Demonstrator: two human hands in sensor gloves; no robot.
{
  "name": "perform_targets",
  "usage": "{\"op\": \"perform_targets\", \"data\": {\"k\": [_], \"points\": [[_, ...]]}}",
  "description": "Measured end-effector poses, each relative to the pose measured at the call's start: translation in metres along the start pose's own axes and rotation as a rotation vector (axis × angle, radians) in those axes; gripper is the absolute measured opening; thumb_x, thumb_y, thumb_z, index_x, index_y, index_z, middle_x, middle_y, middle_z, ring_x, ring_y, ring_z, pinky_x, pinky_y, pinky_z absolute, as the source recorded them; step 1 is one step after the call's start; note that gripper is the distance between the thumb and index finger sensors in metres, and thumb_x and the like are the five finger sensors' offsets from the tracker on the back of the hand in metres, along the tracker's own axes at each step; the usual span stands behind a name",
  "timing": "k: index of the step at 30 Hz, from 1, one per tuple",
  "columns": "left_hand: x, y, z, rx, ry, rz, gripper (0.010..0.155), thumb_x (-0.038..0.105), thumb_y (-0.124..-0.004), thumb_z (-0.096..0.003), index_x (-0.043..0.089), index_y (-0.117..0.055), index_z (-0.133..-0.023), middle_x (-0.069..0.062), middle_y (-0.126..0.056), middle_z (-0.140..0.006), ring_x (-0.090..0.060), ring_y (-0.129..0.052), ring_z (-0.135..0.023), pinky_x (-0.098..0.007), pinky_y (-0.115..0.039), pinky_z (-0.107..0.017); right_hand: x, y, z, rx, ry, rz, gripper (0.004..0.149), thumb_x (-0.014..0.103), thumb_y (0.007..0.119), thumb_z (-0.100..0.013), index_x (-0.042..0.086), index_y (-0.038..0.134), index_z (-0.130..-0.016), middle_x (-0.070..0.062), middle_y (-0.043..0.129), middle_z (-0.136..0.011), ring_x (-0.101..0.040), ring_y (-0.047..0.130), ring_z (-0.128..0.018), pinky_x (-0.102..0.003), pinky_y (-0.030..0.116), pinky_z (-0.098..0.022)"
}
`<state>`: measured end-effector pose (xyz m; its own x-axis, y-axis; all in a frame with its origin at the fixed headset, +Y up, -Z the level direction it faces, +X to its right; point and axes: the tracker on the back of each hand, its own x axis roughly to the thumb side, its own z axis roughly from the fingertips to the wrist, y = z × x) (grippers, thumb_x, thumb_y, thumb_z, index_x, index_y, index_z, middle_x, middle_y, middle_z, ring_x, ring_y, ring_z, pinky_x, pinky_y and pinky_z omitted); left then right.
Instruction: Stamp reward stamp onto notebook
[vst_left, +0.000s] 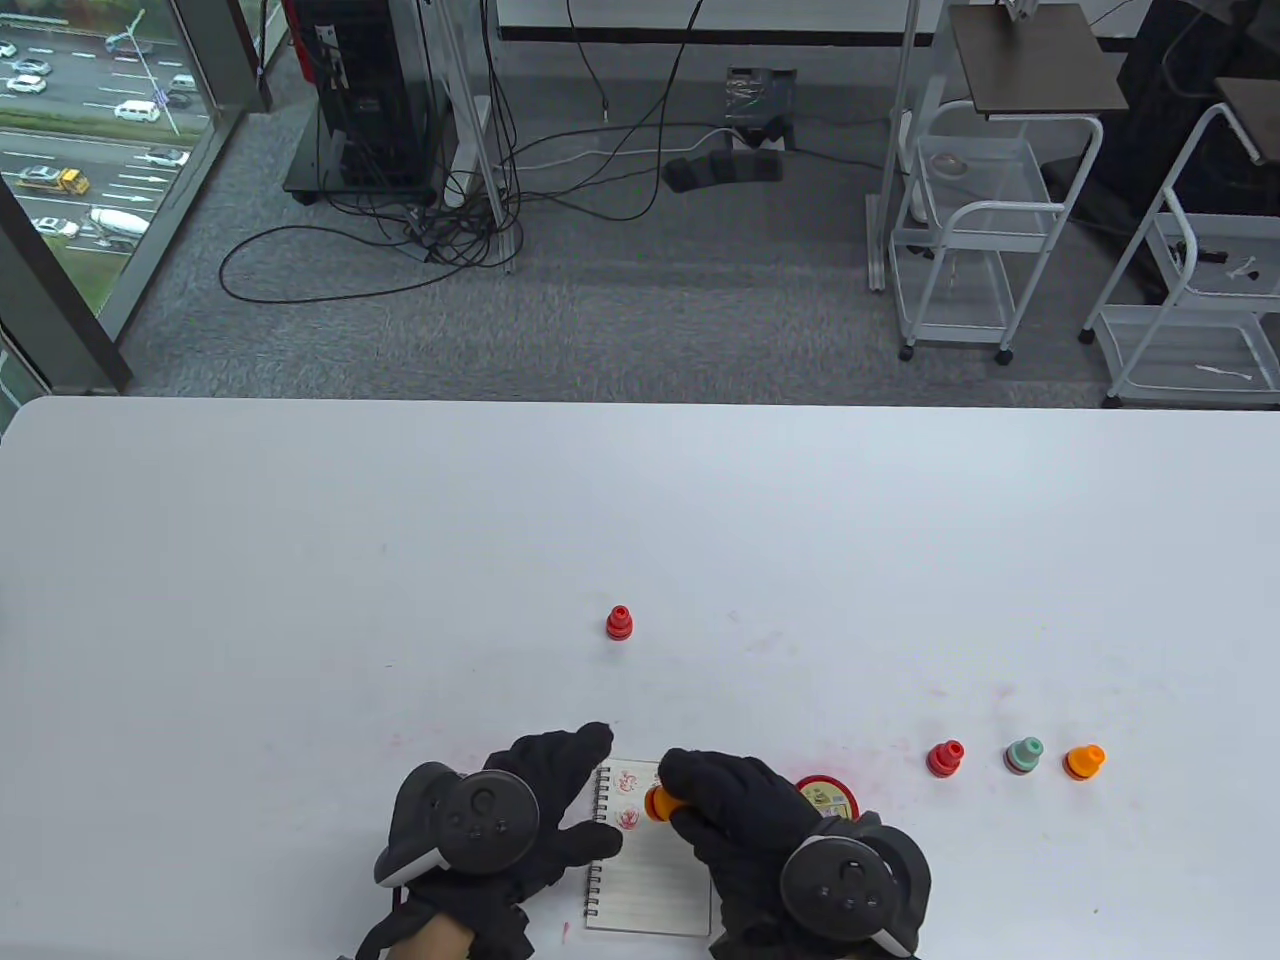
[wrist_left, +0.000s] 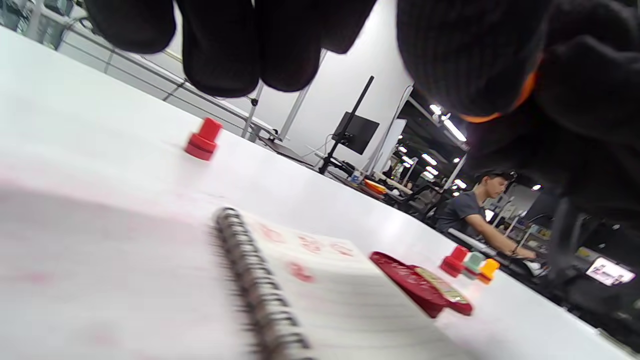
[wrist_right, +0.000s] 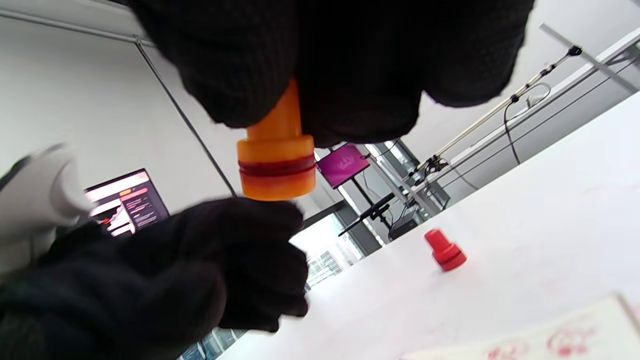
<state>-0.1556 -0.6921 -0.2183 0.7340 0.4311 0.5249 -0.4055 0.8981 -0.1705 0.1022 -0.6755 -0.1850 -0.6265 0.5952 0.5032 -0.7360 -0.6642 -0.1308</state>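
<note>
An orange plastic reward stamp (vst_left: 660, 803) is pinched by the right hand (vst_left: 745, 815) above the white spiral-bound notebook (vst_left: 650, 880), which is pressed flat by the spread left hand (vst_left: 545, 815); the red ink-pad tin's (vst_left: 828, 797) label seems illegible.

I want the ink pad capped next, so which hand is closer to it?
Right. The right hand, holding an orange stamp, sits just beside the ink pad, partly covering it. The left hand rests across the notebook, on its spiral edge.
</note>
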Motion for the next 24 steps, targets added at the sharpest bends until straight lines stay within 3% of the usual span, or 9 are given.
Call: {"op": "perform_targets", "data": {"k": [5, 10, 15, 17, 24], "points": [[-0.013, 0.008, 0.006, 0.016, 0.045, -0.007, 0.089, 0.056, -0.078, -0.0423, 0.012, -0.049, -0.114, -0.016, -0.067, -0.109, -0.041, -0.077, -0.093, -0.062, -0.067, -0.069, -0.019, -0.041, -0.004, -0.018, 0.035, 0.130, 0.046, 0.024, 0.087, -0.040, 0.022, 0.082, -0.086, -0.010, 0.092, -0.083, -0.029, 0.095, -0.062, -0.052, 0.082, -0.052], [-0.017, 0.010, 0.006, 0.003, 0.065, -0.056, 0.087, 0.057, -0.077, -0.0436, 0.013, -0.050, -0.114, -0.017, -0.065, -0.111, -0.042, -0.075, -0.095, -0.063, -0.065, -0.069, -0.050, -0.069, 0.003, 0.075, 0.181, 0.261, 0.046, 0.020, 0.085, -0.041, 0.023, 0.081, -0.087, -0.011, 0.088, -0.089, -0.033, 0.091, -0.067, -0.053, 0.079, -0.054], [-0.021, 0.008, 0.007, -0.026, 0.080, -0.061, 0.084, 0.058, -0.075, -0.0447, 0.016, -0.052, -0.114, -0.016, -0.065, -0.113, -0.044, -0.073, -0.097, -0.064, -0.064, -0.070, -0.086, -0.060, 0.026, 0.189, 0.349, 0.412, 0.054, 0.020, 0.085, -0.041, 0.022, 0.073, -0.093, -0.010, 0.086, -0.090, -0.033, 0.090, -0.067, -0.053, 0.079, -0.054], [-0.022, 0.007, 0.006, -0.034, 0.088, -0.069, 0.084, 0.057, -0.075, -0.0448, 0.016, -0.053, -0.114, -0.017, -0.065, -0.113, -0.044, -0.074, -0.097, -0.063, -0.064, -0.070, -0.094, -0.055, 0.029, 0.295, 0.432, 0.424, 0.058, 0.020, 0.084, -0.042, 0.023, 0.068, -0.097, -0.008, 0.083, -0.092, -0.034, 0.087, -0.070, -0.053, 0.077, -0.056], [-0.025, 0.008, 0.008, -0.029, 0.106, -0.070, 0.082, 0.057, -0.075, -0.0454, 0.016, -0.055, -0.114, -0.018, -0.065, -0.113, -0.044, -0.073, -0.097, -0.063, -0.065, -0.070, -0.100, -0.044, 0.032, 0.406, 0.468, 0.523, 0.057, 0.020, 0.085, -0.042, 0.024, 0.069, -0.096, -0.006, 0.082, -0.093, -0.035, 0.085, -0.073, -0.053, 0.076, -0.058]]}}
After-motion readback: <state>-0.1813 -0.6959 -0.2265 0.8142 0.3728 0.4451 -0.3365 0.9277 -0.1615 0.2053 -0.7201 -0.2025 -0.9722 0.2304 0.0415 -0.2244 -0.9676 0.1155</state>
